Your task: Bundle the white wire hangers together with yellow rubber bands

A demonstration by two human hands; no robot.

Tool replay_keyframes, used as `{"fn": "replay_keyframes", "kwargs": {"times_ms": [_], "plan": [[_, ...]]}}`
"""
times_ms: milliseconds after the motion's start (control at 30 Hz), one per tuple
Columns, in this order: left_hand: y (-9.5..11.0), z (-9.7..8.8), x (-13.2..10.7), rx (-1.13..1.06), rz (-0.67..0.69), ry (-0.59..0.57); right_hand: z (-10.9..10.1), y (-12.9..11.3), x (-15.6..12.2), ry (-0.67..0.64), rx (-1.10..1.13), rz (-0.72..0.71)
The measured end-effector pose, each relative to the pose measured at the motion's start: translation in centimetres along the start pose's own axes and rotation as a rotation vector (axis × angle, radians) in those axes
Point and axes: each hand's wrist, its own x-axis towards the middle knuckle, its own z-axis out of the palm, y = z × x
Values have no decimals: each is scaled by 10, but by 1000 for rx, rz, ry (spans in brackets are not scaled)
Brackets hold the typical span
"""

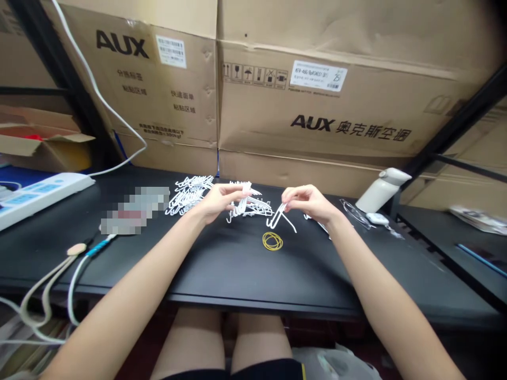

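Over the black table, my left hand (224,200) pinches several white hooks (244,198) between thumb and fingers. My right hand (307,203) grips a few thin white hooks (277,215), their curved ends pointing down and left. More white hooks lie bundled in a pile (186,196) left of my left hand. Others (257,207) rest on the table between my hands. A few thin white pieces (322,226) are partly hidden behind my right wrist. Yellow rubber bands (272,241) lie in a loose ring on the table below and between both hands.
Large cardboard boxes (269,111) stand along the back. A white bottle (383,191) leans at the right near clear-framed glasses (355,212). At the left lie a power strip (51,195), a blurred-out flat object (134,211) and cables (75,285). Black shelf posts (455,116) frame the table.
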Motion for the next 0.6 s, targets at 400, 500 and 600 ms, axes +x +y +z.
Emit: {"fn": "replay_keyframes", "kwargs": {"times_ms": [400,500,600], "plan": [[3,20,-8,132,59,-227,26,0,1,-96,-61,-22],[0,22,-8,151,54,-248,35,6,3,-25,-28,-53],[-2,22,-7,139,25,-226,47,13,4,98,-18,-111]]}}
